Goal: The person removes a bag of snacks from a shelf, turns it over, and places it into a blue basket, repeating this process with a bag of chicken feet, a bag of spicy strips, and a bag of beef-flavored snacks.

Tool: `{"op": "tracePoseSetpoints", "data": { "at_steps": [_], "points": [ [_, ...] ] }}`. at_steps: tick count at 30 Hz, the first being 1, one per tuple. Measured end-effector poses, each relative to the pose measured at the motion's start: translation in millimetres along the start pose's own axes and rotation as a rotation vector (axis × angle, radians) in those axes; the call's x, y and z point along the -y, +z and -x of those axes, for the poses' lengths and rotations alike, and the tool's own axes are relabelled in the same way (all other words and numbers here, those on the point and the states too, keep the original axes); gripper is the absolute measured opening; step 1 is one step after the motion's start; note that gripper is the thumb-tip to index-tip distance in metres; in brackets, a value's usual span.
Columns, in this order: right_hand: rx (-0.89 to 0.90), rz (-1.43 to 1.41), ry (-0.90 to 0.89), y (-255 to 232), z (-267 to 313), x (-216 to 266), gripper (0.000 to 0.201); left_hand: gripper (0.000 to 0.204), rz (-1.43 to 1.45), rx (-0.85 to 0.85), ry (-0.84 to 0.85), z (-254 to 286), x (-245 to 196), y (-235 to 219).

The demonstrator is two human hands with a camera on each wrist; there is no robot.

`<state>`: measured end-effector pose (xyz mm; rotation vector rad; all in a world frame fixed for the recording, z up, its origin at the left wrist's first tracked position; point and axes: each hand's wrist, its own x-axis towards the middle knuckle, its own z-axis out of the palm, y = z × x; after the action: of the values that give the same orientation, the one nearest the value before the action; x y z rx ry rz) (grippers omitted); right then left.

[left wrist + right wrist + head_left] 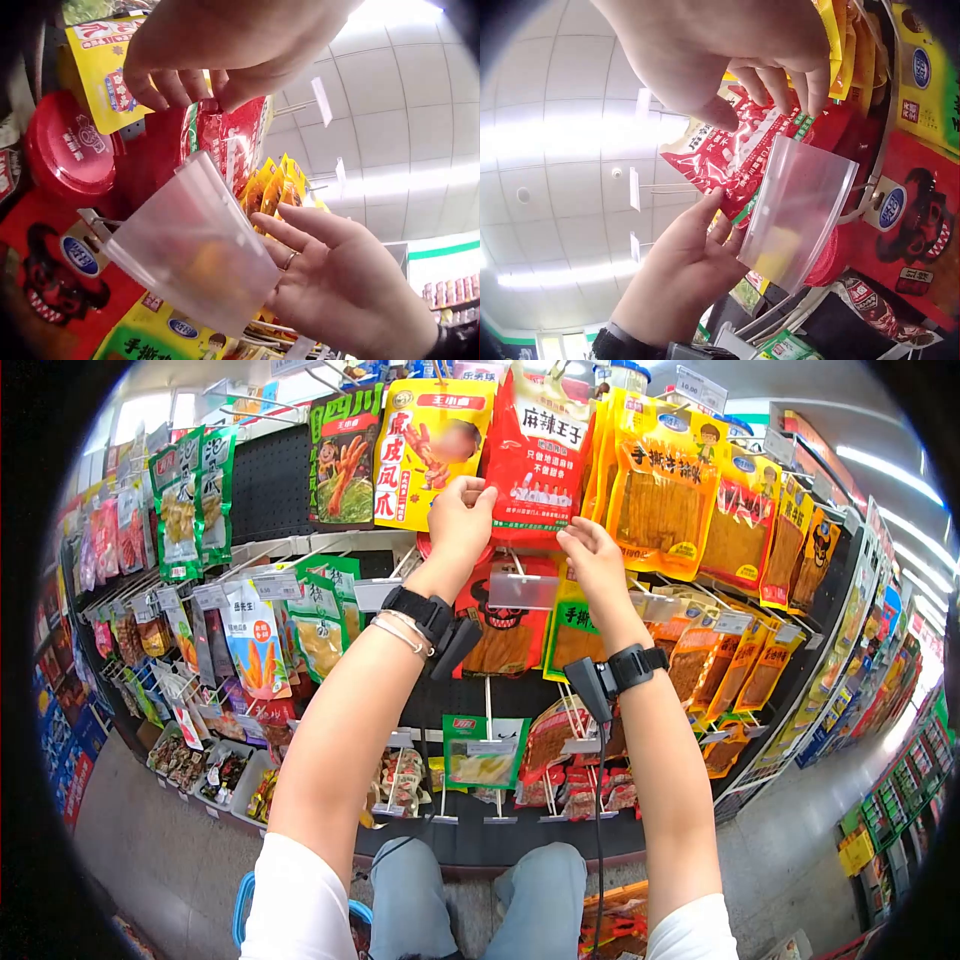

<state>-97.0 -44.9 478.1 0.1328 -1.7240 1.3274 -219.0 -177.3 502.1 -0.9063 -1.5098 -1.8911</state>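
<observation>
A: Setting, largest item first?

B: A dark display rack [268, 485] hung with snacks. On its upper row, a yellow packet [432, 460] hung to the left and orange-yellow packets [665, 490] to the right.

A: And the red bag [540, 460]?

B: Between those two, front outward, roughly upright. Its top fastening was not legible, so I could not tell whether a hook ran through it.

A: State of the hands?

B: The left hand [462, 520] pinched the lower left corner, thumb against fingers. The right hand [597, 565] was at the lower right edge, fingers loosely extended, no grip evident; firm contact could not be confirmed.

A: Below them?

B: A clear price holder [523, 590], jutting out just under the bag's bottom edge.

A: Your judgement on technique?

B: I took the step to be handling the bag at the rack. Good practice called for steadying both lower corners evenly, so the bag did not twist; keeping the bottom edge forward of the holder, which could have snagged it; and keeping the right fingertips off the neighbouring packets.
</observation>
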Motion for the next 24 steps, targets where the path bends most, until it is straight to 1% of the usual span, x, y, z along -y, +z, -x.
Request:
{"op": "tracePoseSetpoints", "data": {
  "at_steps": [1, 3, 6, 9, 10, 12, 13, 14, 16, 19, 22, 24],
  "points": [
    [-0.004, -0.006, -0.01, 0.2, 0.6, -1.4, 0.049, 0.021, 0.03, -0.008, 0.03, -1.7, 1.1, 0.6],
    [-0.032, 0.056, -0.102, 0.5, -0.9, -6.5, 0.049, 0.019, 0.09, -0.026, 0.09, -1.0, -4.8, 0.0],
    [-0.115, 0.144, -0.211, 0.5, 3.3, -5.4, 0.046, 0.019, 0.119, 0.058, -0.033, 8.7, -29.4, -7.9],
    [-0.218, 0.245, -0.253, -3.5, 5.6, 2.0, 0.043, 0.016, 0.123, 0.161, -0.021, 16.1, -48.3, -14.5],
    [-0.225, 0.174, -0.259, -6.2, 2.0, -1.0, 0.045, 0.016, 0.146, 0.163, -0.02, 18.1, -52.8, -15.9],
    [-0.274, 0.124, -0.221, -12.3, -0.4, 4.3, 0.049, 0.015, 0.193, 0.166, -0.016, 22.4, -62.1, -18.5],
    [-0.255, 0.057, -0.205, -16.6, -0.6, 9.7, 0.053, 0.015, 0.244, 0.171, -0.034, 24.5, -67.9, -20.4],
    [-0.261, 0.015, -0.204, -19.3, -0.1, 15.5, 0.051, 0.015, 0.295, 0.175, -0.052, 26.9, -74.3, -22.4],
    [-0.154, -0.145, -0.126, -25.7, 7.9, 35.5, 0.044, 0.015, 0.376, 0.194, -0.078, 32.2, -85.6, -26.0],
    [-0.11, -0.356, -0.138, -32.7, 18.7, 50.1, 0.036, 0.016, 0.466, 0.231, -0.129, 42.3, -98.8, -30.9],
    [-0.072, -0.443, -0.085, -35.5, 44.6, 64.7, 0.033, 0.018, 0.543, 0.249, -0.223, 59.2, -101.8, -38.7],
    [-0.06, -0.451, -0.046, -35.7, 65.0, 66.9, 0.034, 0.019, 0.582, 0.257, -0.291, 73.5, -96.7, -47.2]
  ]
}}
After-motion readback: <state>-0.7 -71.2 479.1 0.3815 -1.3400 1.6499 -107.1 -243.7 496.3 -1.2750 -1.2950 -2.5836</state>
